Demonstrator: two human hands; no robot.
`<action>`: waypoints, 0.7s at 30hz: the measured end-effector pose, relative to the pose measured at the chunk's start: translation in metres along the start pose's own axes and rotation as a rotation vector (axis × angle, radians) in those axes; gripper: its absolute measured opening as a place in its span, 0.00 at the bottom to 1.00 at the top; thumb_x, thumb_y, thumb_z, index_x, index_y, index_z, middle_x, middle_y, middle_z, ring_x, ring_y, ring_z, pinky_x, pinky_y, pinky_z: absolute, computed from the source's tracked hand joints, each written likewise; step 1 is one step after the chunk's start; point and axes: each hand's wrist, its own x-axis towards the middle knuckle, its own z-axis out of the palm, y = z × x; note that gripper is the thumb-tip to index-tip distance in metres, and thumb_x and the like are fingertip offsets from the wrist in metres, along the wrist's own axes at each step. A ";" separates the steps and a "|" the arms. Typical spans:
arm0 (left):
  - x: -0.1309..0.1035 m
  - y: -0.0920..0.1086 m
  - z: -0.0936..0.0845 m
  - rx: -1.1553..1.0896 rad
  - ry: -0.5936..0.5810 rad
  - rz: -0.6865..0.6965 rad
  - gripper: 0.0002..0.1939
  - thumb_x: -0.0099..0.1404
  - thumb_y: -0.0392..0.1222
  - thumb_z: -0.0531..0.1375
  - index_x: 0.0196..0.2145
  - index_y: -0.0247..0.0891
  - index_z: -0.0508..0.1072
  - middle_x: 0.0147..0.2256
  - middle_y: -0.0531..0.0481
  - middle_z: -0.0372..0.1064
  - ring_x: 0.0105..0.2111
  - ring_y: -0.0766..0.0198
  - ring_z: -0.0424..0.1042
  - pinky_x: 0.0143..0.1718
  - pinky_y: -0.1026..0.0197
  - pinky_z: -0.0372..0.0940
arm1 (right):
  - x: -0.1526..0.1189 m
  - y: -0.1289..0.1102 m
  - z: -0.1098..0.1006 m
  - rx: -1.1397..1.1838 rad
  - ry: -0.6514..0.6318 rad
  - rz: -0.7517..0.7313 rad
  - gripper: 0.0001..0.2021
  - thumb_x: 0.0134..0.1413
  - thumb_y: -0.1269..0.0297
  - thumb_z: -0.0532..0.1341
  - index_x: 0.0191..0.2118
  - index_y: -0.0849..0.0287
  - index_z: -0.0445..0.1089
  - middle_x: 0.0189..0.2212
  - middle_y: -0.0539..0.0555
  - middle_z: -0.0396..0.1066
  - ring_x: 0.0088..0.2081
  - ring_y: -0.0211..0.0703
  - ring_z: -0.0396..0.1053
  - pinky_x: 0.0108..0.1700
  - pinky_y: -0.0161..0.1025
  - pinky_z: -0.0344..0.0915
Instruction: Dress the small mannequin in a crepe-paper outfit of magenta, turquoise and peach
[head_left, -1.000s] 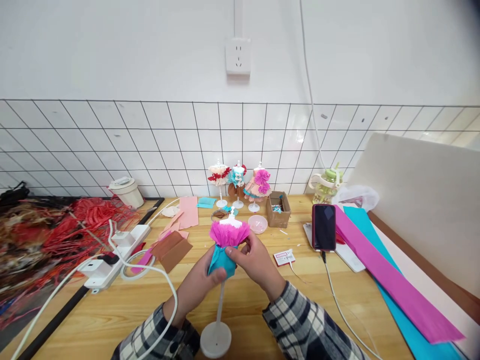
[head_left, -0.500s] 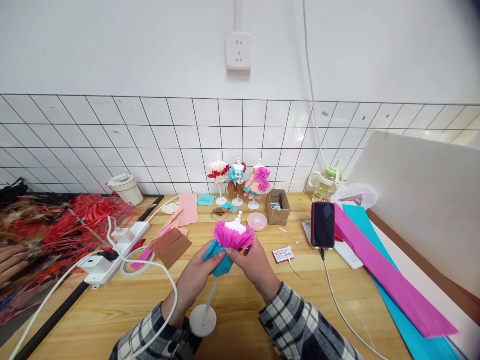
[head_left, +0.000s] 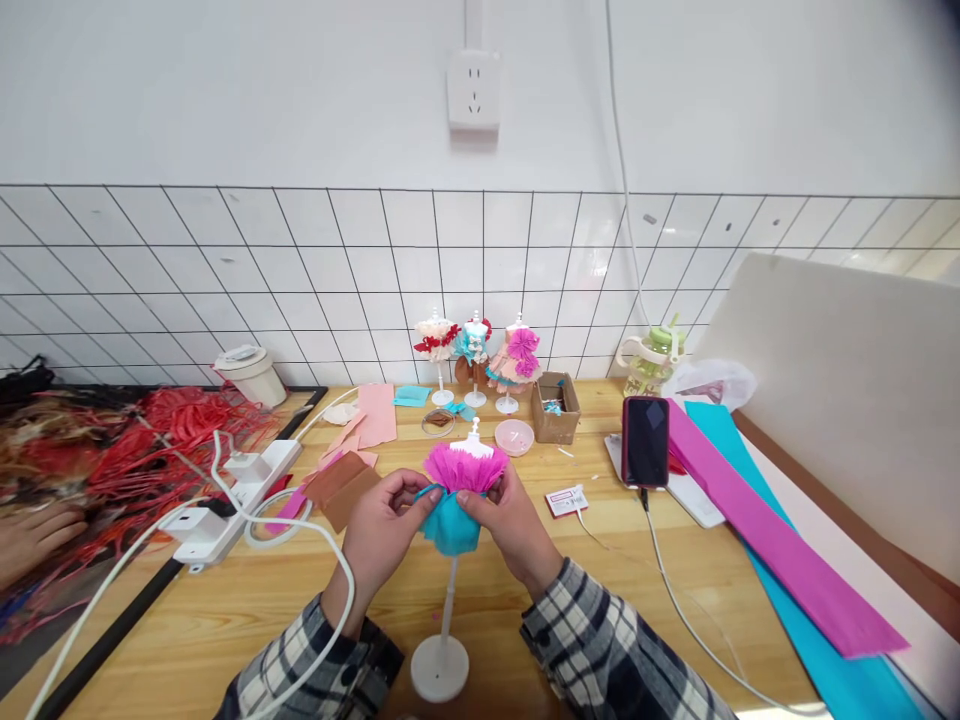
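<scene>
In front of me stands a small white dress-form stand (head_left: 440, 668), nearly upright on its round base. Magenta ruffled crepe paper (head_left: 465, 468) rings its bust. Below that, blue crepe paper (head_left: 452, 530) wraps the waist and puffs out. My left hand (head_left: 386, 520) pinches the left edge of the blue paper between thumb and fingers. On the other side, my right hand (head_left: 514, 520) has its thumb pressed on the blue paper just under the ruffle, its fingers curled behind and partly hidden.
Three dressed mini forms (head_left: 475, 350) stand by the wall, beside a cardboard box (head_left: 556, 410) and pink dish (head_left: 514, 437). Left are paper scraps (head_left: 341, 485), a power strip (head_left: 240, 505) and another person's hand (head_left: 37, 540). Right are a phone (head_left: 646, 442) and crepe sheets (head_left: 780, 530).
The stand has come more upright, its base shifting right. My left hand has moved slightly left, drawing the blue paper's edge outward, and more of the blue paper's front shows.
</scene>
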 end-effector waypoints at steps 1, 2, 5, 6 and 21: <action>-0.001 0.001 0.000 0.019 0.000 0.005 0.13 0.52 0.47 0.65 0.31 0.36 0.70 0.25 0.53 0.69 0.24 0.67 0.67 0.25 0.66 0.63 | -0.001 0.001 0.001 -0.014 0.006 0.001 0.28 0.39 0.61 0.69 0.49 0.57 0.61 0.44 0.56 0.71 0.46 0.49 0.69 0.49 0.46 0.65; -0.002 0.002 0.000 0.042 -0.003 0.011 0.13 0.52 0.46 0.65 0.31 0.36 0.70 0.24 0.54 0.68 0.23 0.67 0.66 0.24 0.67 0.63 | -0.002 0.002 0.001 -0.036 0.015 -0.003 0.29 0.39 0.61 0.70 0.49 0.57 0.61 0.44 0.56 0.71 0.46 0.49 0.69 0.48 0.46 0.66; -0.005 0.008 0.003 0.155 0.002 0.047 0.09 0.52 0.44 0.63 0.29 0.36 0.70 0.22 0.55 0.68 0.21 0.68 0.65 0.22 0.67 0.61 | -0.004 0.010 0.004 -0.133 0.065 -0.051 0.29 0.37 0.61 0.71 0.48 0.57 0.61 0.43 0.55 0.72 0.44 0.47 0.69 0.47 0.45 0.66; -0.006 0.010 0.004 0.213 0.011 0.068 0.07 0.53 0.42 0.62 0.29 0.36 0.71 0.22 0.55 0.68 0.21 0.67 0.65 0.22 0.67 0.62 | -0.005 0.013 0.004 -0.165 0.078 -0.074 0.29 0.37 0.61 0.71 0.47 0.57 0.62 0.43 0.55 0.72 0.43 0.47 0.69 0.47 0.45 0.66; -0.015 0.014 0.011 0.323 0.042 0.189 0.07 0.58 0.44 0.61 0.31 0.40 0.77 0.30 0.48 0.76 0.30 0.60 0.73 0.32 0.61 0.67 | -0.004 0.025 0.004 -0.195 0.234 -0.120 0.25 0.39 0.59 0.70 0.44 0.57 0.62 0.41 0.54 0.72 0.42 0.46 0.69 0.46 0.44 0.66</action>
